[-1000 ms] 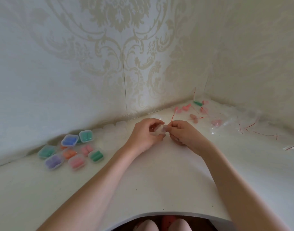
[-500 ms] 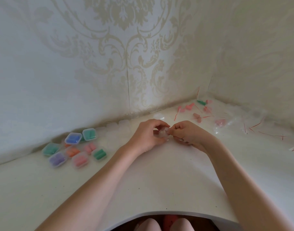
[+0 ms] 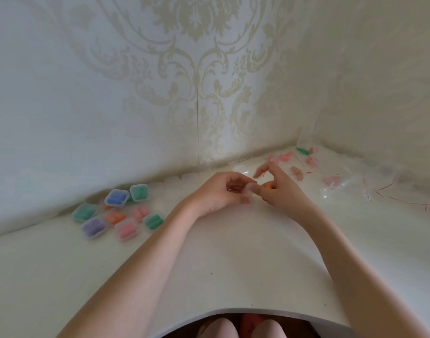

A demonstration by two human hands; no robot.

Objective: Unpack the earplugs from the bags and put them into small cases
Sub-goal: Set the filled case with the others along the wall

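Note:
My left hand point(image 3: 223, 193) pinches a small clear bag point(image 3: 248, 191) near the middle of the white table point(image 3: 209, 259). My right hand point(image 3: 281, 189) is right beside it and pinches an orange earplug point(image 3: 268, 185) at the bag's mouth, its forefinger lifted. Several small clear cases point(image 3: 118, 213) with blue, green, purple, orange and pink earplugs lie at the left by the wall. Bagged pink and green earplugs point(image 3: 296, 162) lie in the far corner.
Empty clear bags with red strips point(image 3: 370, 186) are strewn at the right along the wall. Patterned walls close the table at the back and the right. The table's curved front edge point(image 3: 233, 311) is near my knees.
My right hand has pulled slightly right and away from the bag, and an orange earplug now shows between its fingers. The left hand stays on the bag.

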